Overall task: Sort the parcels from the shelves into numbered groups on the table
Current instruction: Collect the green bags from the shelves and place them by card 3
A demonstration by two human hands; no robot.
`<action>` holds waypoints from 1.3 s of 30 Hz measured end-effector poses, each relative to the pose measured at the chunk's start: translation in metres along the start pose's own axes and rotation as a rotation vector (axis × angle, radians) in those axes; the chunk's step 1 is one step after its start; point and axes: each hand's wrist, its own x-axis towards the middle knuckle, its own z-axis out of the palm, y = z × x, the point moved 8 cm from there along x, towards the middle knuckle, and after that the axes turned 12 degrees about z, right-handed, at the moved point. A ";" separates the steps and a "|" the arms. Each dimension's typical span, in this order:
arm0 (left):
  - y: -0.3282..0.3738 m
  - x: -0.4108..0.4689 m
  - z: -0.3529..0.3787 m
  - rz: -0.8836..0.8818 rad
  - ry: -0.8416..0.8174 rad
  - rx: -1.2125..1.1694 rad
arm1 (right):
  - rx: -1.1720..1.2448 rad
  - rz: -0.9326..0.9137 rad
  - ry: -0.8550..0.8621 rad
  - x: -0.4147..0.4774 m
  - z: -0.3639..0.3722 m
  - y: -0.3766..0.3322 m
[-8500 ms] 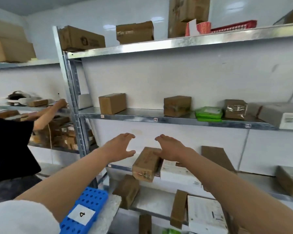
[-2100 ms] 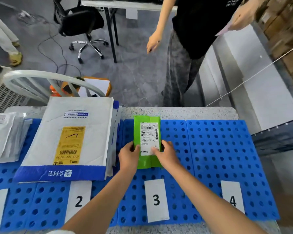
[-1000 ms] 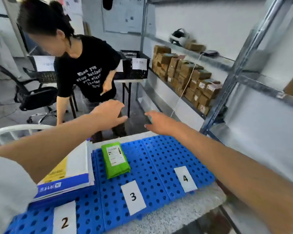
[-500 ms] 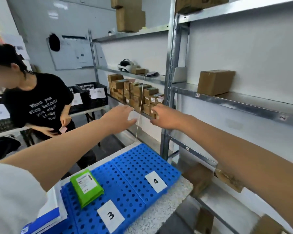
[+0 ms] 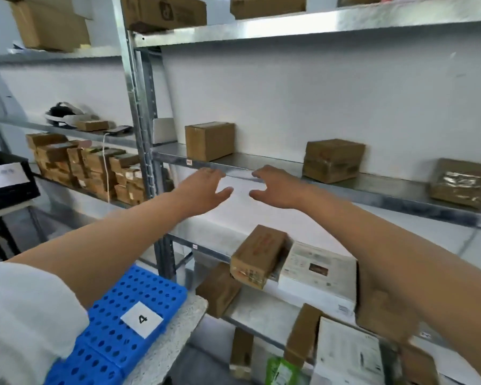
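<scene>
Both arms are stretched out toward a metal rack; the left hand (image 5: 206,187) and the right hand (image 5: 275,187) are held side by side, slightly apart, in front of the edge of the middle shelf (image 5: 264,161); the fingers (image 5: 215,173) of both are spread apart and loosely bent, and nothing is held in either. On the middle shelf a brown box (image 5: 209,140) is seen just beyond the left hand; a taped box (image 5: 332,159) stands further right, and a wrapped box (image 5: 461,182) lies at the far right. On the lower shelf (image 5: 210,251), below the hands, a long brown box (image 5: 257,257) is tilted against a white box (image 5: 317,270). A green parcel (image 5: 281,370) is partly visible at the bottom edge. At lower left a corner of the desk (image 5: 175,337) is covered by a blue mat (image 5: 114,326) full of holes, on which a white label (image 5: 141,319) marked 4 is laid. Small stacked cartons (image 5: 89,168) are kept on the rack to the left.
</scene>
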 end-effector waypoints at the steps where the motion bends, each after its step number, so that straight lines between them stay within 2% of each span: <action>1: 0.019 0.014 0.005 0.031 -0.001 -0.013 | -0.014 0.033 0.009 -0.006 -0.009 0.022; 6: 0.139 0.070 0.013 0.204 0.059 -0.119 | -0.029 0.197 0.044 -0.055 -0.040 0.133; 12: 0.278 0.116 0.050 0.434 0.025 -0.167 | -0.048 0.420 0.097 -0.140 -0.072 0.261; 18: 0.444 0.130 0.058 0.724 0.058 -0.315 | -0.009 0.591 0.144 -0.241 -0.107 0.372; 22: 0.539 0.132 0.068 0.869 0.009 -0.369 | 0.011 0.729 0.236 -0.303 -0.141 0.427; 29: 0.668 0.158 0.070 1.011 0.007 -0.415 | -0.054 0.886 0.424 -0.381 -0.203 0.511; 32: 0.722 0.171 0.069 1.084 -0.012 -0.462 | -0.103 0.982 0.420 -0.407 -0.225 0.551; 36: 0.793 0.201 0.082 1.078 -0.044 -0.562 | -0.203 1.094 0.396 -0.434 -0.251 0.606; 39: 0.840 0.214 0.094 1.111 -0.046 -0.542 | -0.259 1.171 0.340 -0.445 -0.266 0.653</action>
